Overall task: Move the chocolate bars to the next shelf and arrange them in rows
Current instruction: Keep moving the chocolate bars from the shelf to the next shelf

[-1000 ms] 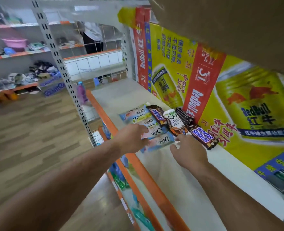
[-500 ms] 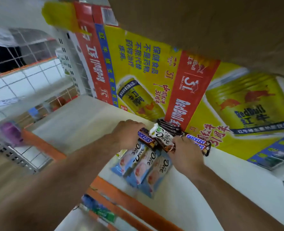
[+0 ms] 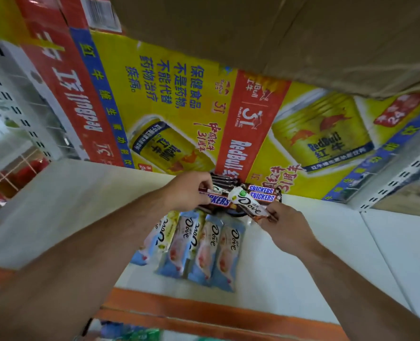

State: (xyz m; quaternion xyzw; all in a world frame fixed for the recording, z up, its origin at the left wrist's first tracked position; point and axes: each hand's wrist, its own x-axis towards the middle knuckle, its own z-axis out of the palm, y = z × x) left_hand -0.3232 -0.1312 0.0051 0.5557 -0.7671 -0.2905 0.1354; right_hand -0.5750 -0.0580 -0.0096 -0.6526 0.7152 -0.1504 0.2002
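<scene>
**On the white shelf: five Dove bars, three Snickers, both hands on the pile**

On the white shelf [image 3: 68, 205], just behind its orange front edge [image 3: 204, 313], four light-blue Dove bars [image 3: 181, 244] lie flat in one row, side by side and touching, with their long sides running front to back. The leftmost has a yellow-green patch at its far end. A fifth bar, the white-and-brown Dove bar [image 3: 249, 205], is lifted above the far end of that row. The right hand [image 3: 287, 225] pinches its near end between thumb and curled fingers.

Three Snickers wrappers can be read. Two stacked Snickers bars [image 3: 261, 193] lie right of centre against the back, and the left hand [image 3: 189, 190] grips one Snickers bar [image 3: 217, 200], its fingers curled tightly over the bar's left end. Behind these sits a small pile of dark-wrapped bars [image 3: 223, 179]; how many there are I cannot tell.

There are two containers in view. A yellow-and-red Red Bull carton [image 3: 169, 99] stands along the back of the shelf, with the chocolate pile just in front of it, and a plain brown cardboard box [image 3: 277, 33] hangs over the top of the view. What either one holds cannot be seen
</scene>
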